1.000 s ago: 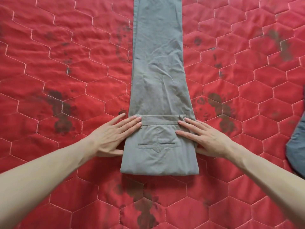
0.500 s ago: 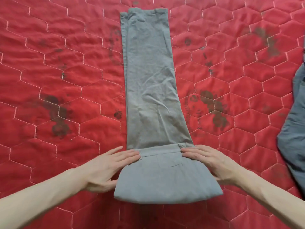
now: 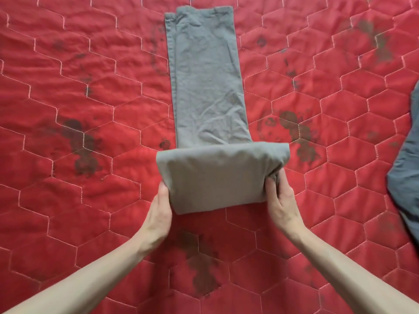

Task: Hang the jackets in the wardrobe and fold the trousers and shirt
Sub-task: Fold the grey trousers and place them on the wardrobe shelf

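Note:
Grey trousers (image 3: pixel 204 87) lie lengthwise on the red quilt, legs together, hems at the far end. Their near, waist end is folded into a thick packet (image 3: pixel 217 175) that is raised and tipped over toward the legs. My left hand (image 3: pixel 159 214) holds the packet's left edge, thumb on top and fingers hidden underneath. My right hand (image 3: pixel 280 200) grips the packet's right edge, where the fabric bunches between thumb and fingers.
The red quilted bedcover (image 3: pixel 90 132) with hexagon stitching and dark printed patches fills the view. A dark blue-grey garment (image 3: pixel 405 177) lies at the right edge, partly cut off by the frame.
My hands left the waistband, where they lay flat, and took the folded packet by its sides. They have lifted and rolled it forward over the legs. The pocket side is now hidden.

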A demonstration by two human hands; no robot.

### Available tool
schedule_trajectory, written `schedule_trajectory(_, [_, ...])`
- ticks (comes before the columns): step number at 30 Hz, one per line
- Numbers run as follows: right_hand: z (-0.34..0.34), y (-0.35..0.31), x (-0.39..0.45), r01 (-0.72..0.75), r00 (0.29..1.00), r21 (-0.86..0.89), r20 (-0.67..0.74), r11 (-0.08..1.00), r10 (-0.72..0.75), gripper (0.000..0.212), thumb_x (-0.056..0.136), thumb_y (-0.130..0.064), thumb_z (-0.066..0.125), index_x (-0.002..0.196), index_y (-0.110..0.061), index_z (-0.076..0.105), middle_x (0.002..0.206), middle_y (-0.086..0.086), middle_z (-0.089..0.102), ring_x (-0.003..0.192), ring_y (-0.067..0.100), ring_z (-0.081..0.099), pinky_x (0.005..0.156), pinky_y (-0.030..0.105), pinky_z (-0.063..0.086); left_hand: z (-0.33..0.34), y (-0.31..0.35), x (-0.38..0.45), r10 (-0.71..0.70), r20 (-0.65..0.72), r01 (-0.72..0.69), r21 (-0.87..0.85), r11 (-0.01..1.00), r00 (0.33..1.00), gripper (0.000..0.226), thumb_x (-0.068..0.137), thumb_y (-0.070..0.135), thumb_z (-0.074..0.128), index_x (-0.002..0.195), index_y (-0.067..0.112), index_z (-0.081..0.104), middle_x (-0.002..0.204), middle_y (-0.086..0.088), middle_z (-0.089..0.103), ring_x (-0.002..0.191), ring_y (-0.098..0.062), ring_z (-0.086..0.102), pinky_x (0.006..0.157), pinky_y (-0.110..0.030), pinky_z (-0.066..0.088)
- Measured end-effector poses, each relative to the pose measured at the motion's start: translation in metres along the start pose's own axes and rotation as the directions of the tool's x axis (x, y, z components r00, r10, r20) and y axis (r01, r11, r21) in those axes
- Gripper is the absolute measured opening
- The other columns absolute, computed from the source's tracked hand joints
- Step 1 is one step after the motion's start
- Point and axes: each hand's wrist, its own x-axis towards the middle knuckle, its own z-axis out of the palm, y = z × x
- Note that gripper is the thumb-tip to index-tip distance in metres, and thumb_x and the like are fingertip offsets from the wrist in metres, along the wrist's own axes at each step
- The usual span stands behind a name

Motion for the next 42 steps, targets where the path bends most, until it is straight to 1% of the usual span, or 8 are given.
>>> schedule_trajectory(3, [0.012, -0.009, 0.023, -0.009, 0.997, 0.054, -0.079, 0.999, 0.013, 0.025, 0.104, -0.052, 0.031, 0.099, -0.038, 0.051, 0.068, -0.016, 0.047, 0.064, 0.005, 0.039, 0.069, 0.038, 0.039, 0.009, 0.005, 0.010, 0.158, -0.129, -0.160, -0.008, 0.987, 0.979, 0.068, 0.100, 0.070, 0.025, 0.148, 0.031, 0.054, 0.143, 0.023, 0.060, 0.135, 0.013, 0.048, 0.116, -0.012, 0.033])
schedule_trajectory(7, [0.023, -0.010, 0.051, -0.083, 0.989, 0.070, -0.116, 0.994, 0.091, 0.042, 0.113, -0.044, 0.032, 0.104, -0.025, 0.067, 0.080, -0.036, 0.060, 0.081, -0.012, 0.056, 0.080, 0.022, 0.045, 0.014, 0.003, 0.031, 0.153, -0.182, -0.134, 0.112, 0.985, 0.971, 0.034, 0.101, 0.042, 0.063, 0.133, 0.034, 0.054, 0.117, 0.026, 0.068, 0.111, 0.011, 0.062, 0.087, -0.005, 0.044])
schedule_trajectory(13, [0.023, 0.000, 0.080, -0.289, 0.942, -0.014, -0.183, 0.957, 0.281, 0.061, 0.105, -0.053, 0.050, 0.061, -0.018, 0.028, 0.065, -0.002, 0.027, 0.063, 0.018, 0.026, 0.061, 0.041, 0.025, 0.015, 0.010, 0.050, 0.089, -0.198, -0.083, 0.037, 0.996, 0.976, 0.040, 0.100, 0.029, 0.070, 0.135, 0.037, 0.051, 0.127, 0.009, 0.071, 0.118, -0.006, 0.068, 0.108, -0.041, 0.052])
schedule_trajectory(16, [0.031, -0.006, 0.076, -0.332, 0.889, -0.067, -0.355, 0.941, 0.288, 0.051, 0.105, -0.047, 0.053, 0.062, -0.019, 0.048, 0.066, 0.013, 0.040, 0.067, 0.026, 0.042, 0.064, 0.042, 0.032, 0.022, 0.015, 0.045, 0.122, -0.343, -0.035, 0.249, 0.968, 0.931, 0.057, 0.095, 0.037, 0.071, 0.146, 0.036, 0.044, 0.133, 0.010, 0.064, 0.124, -0.009, 0.058, 0.110, -0.042, 0.046])
schedule_trajectory(18, [0.036, -0.011, 0.071, -0.267, 0.860, -0.144, -0.481, 0.953, 0.168, 0.021, 0.106, -0.029, 0.053, 0.101, -0.018, 0.071, 0.103, 0.005, 0.065, 0.097, 0.031, 0.060, 0.085, 0.042, 0.044, 0.025, 0.020, 0.041, 0.300, -0.443, -0.030, 0.520, 0.854, 0.845, 0.069, 0.095, 0.036, 0.070, 0.154, 0.028, 0.037, 0.140, 0.001, 0.049, 0.128, -0.021, 0.045, 0.109, -0.043, 0.041])
schedule_trajectory(21, [0.039, -0.021, 0.074, 0.081, 0.891, -0.396, -0.382, 0.915, -0.244, 0.037, 0.106, -0.011, 0.048, 0.140, -0.006, 0.060, 0.143, 0.016, 0.055, 0.135, 0.032, 0.050, 0.115, 0.042, 0.037, 0.033, 0.027, 0.043, 0.621, -0.183, -0.203, 0.843, 0.498, 0.762, 0.059, 0.100, 0.030, 0.056, 0.155, 0.014, 0.040, 0.153, -0.011, 0.040, 0.142, -0.032, 0.039, 0.118, -0.051, 0.036])
schedule_trajectory(25, [0.049, -0.023, 0.085, 0.388, 0.891, -0.594, 0.046, 0.704, -0.452, 0.055, 0.108, -0.033, 0.040, 0.159, -0.013, 0.040, 0.169, 0.010, 0.030, 0.159, 0.028, 0.020, 0.128, 0.047, 0.022, 0.042, 0.027, 0.061, 0.593, 0.213, -0.356, 0.925, 0.134, 0.776, 0.066, 0.102, 0.043, 0.043, 0.161, 0.014, 0.037, 0.169, -0.016, 0.028, 0.158, -0.036, 0.022, 0.125, -0.057, 0.025])
schedule_trajectory(42, [0.063, 0.016, 0.105, 0.364, 0.912, -0.627, 0.091, 0.688, -0.400, 0.071, 0.102, -0.039, 0.046, 0.164, -0.012, 0.025, 0.174, 0.013, 0.010, 0.161, 0.035, 0.009, 0.127, 0.053, 0.021, 0.025, -0.006, 0.112, 0.599, 0.331, -0.504, 0.852, 0.142, 0.729, 0.084, 0.096, 0.059, 0.052, 0.166, 0.020, 0.025, 0.175, -0.011, 0.008, 0.160, -0.041, 0.004, 0.130, -0.054, 0.008])
